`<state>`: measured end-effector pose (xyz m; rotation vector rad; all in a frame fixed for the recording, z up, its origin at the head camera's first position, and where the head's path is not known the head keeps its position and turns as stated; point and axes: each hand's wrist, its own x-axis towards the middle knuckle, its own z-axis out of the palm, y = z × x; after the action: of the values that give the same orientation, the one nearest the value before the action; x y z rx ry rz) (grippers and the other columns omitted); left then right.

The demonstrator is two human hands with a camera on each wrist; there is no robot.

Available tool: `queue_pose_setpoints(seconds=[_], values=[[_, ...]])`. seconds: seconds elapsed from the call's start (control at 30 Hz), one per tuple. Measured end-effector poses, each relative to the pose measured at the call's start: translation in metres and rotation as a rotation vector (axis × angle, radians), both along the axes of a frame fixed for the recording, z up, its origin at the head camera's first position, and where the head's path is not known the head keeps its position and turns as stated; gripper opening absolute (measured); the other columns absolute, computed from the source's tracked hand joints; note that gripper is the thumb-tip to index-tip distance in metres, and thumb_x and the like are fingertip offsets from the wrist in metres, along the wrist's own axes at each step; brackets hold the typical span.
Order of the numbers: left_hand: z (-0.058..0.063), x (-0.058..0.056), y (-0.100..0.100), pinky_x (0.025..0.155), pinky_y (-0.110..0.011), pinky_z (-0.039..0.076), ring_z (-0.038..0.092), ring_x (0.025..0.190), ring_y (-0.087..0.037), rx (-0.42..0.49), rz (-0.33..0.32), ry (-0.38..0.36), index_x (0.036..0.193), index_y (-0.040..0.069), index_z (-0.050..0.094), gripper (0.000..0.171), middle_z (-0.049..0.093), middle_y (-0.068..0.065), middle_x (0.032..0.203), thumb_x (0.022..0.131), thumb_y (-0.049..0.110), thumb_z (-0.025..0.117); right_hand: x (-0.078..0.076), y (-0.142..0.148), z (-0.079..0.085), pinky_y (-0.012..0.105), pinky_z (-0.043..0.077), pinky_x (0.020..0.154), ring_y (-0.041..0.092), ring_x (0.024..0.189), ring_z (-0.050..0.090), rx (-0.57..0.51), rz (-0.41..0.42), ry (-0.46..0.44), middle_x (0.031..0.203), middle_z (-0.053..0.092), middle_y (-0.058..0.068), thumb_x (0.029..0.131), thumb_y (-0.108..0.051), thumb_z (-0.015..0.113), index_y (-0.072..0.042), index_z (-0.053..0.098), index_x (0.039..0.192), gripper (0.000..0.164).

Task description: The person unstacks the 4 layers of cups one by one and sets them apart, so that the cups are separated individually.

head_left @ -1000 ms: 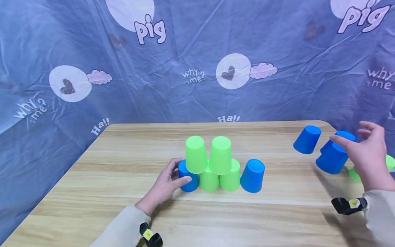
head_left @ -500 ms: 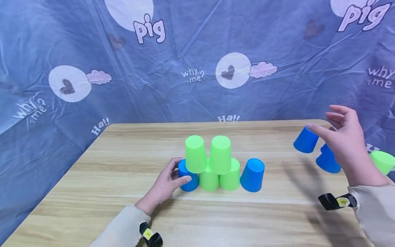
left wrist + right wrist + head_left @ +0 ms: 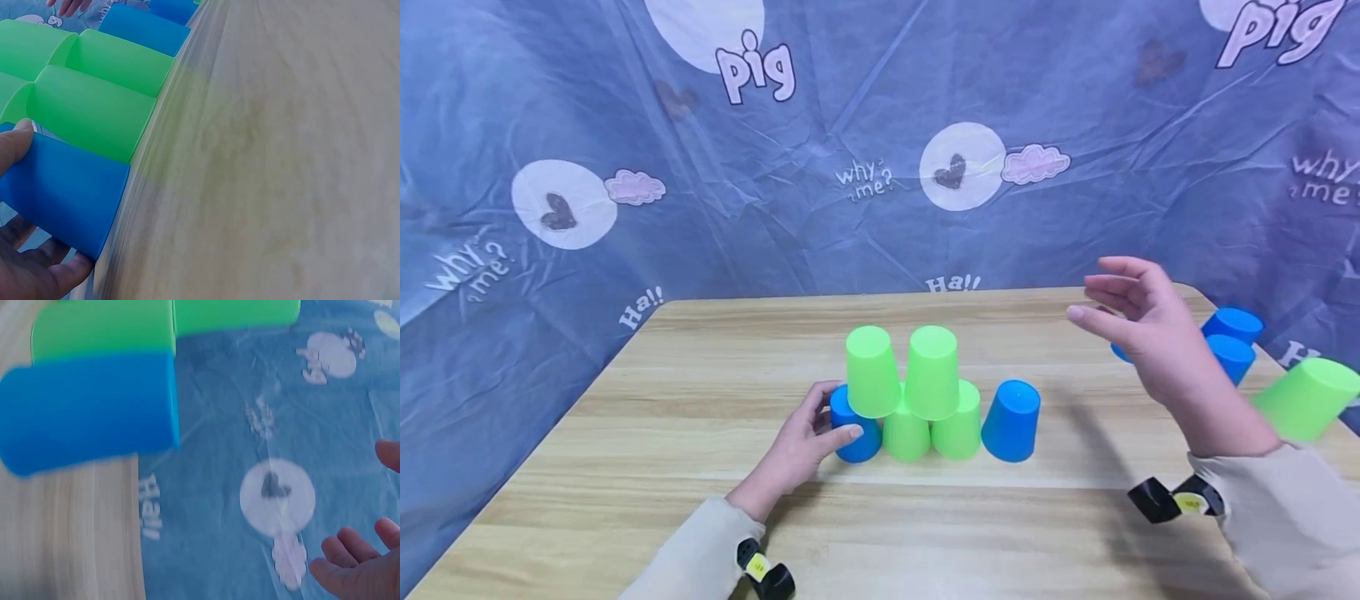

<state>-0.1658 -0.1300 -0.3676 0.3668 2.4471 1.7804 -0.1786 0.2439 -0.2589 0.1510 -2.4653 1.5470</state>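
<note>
My left hand (image 3: 793,454) grips the leftmost upside-down blue cup (image 3: 859,442), thumb on its near side and fingers round the far side, as the left wrist view also shows. Beside it stand two green cups (image 3: 907,437), with a second blue cup (image 3: 1012,425) at the row's right end. Two more green cups rest upside down on top, the left one (image 3: 871,375) bridging the held blue cup and a green one, the right one (image 3: 933,375) bridging both lower greens. My right hand (image 3: 1157,342) hovers with nothing in it, thumb and fingers spread, right of the stack.
Behind the right hand a blue cup (image 3: 1122,353) is mostly hidden. Farther right stand two blue cups (image 3: 1232,323), one partly in front of the other, and a green cup (image 3: 1307,396) near the right wrist. A printed blue cloth (image 3: 775,208) hangs behind the wooden table (image 3: 715,350).
My right hand has swung left from over the cups at the right side towards the stack, staying empty. The left hand has kept its grip on the blue cup.
</note>
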Motion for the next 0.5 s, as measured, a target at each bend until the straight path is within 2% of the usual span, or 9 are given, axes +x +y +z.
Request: queue_pose_setpoints(seconds=[0.1, 0.2, 0.33, 0.5], values=[[0.0, 0.0, 0.0, 0.098, -0.051, 0.04, 0.052, 0.115, -0.027, 0.005, 0.002, 0.008, 0.128, 0.022, 0.045, 0.049, 0.051, -0.004, 0.122, 0.085, 0.018, 0.067, 0.001, -0.015, -0.001, 0.008, 0.044, 0.081, 0.012, 0.115, 0.046, -0.023, 0.079, 0.01, 0.12, 0.046, -0.009, 0.09, -0.021, 0.061, -0.025, 0.031, 0.133, 0.053], [0.0, 0.0, 0.0, 0.099, -0.051, 0.039, 0.052, 0.115, -0.027, 0.011, -0.001, 0.011, 0.128, 0.021, 0.045, 0.049, 0.051, -0.004, 0.123, 0.085, 0.017, 0.067, 0.005, -0.031, -0.001, 0.012, 0.045, 0.084, 0.018, 0.118, 0.046, -0.024, 0.134, -0.02, 0.126, 0.047, 0.0, 0.09, -0.025, 0.061, -0.022, 0.032, 0.135, 0.054], [-0.001, 0.0, -0.001, 0.099, -0.051, 0.039, 0.051, 0.116, -0.027, 0.015, 0.002, 0.006, 0.128, 0.021, 0.045, 0.05, 0.051, -0.004, 0.124, 0.085, 0.017, 0.068, 0.009, -0.049, 0.0, 0.026, 0.047, 0.092, 0.028, 0.124, 0.043, -0.032, 0.214, -0.069, 0.133, 0.045, 0.01, 0.09, -0.027, 0.061, -0.017, 0.031, 0.137, 0.057], [-0.001, -0.001, 0.0, 0.099, -0.051, 0.039, 0.051, 0.116, -0.027, 0.023, 0.006, -0.003, 0.128, 0.021, 0.045, 0.05, 0.051, -0.004, 0.124, 0.084, 0.017, 0.068, 0.009, -0.069, -0.005, 0.045, 0.041, 0.099, 0.033, 0.124, 0.043, -0.077, 0.33, -0.085, 0.133, 0.044, 0.015, 0.088, -0.018, 0.063, -0.008, 0.031, 0.136, 0.058]])
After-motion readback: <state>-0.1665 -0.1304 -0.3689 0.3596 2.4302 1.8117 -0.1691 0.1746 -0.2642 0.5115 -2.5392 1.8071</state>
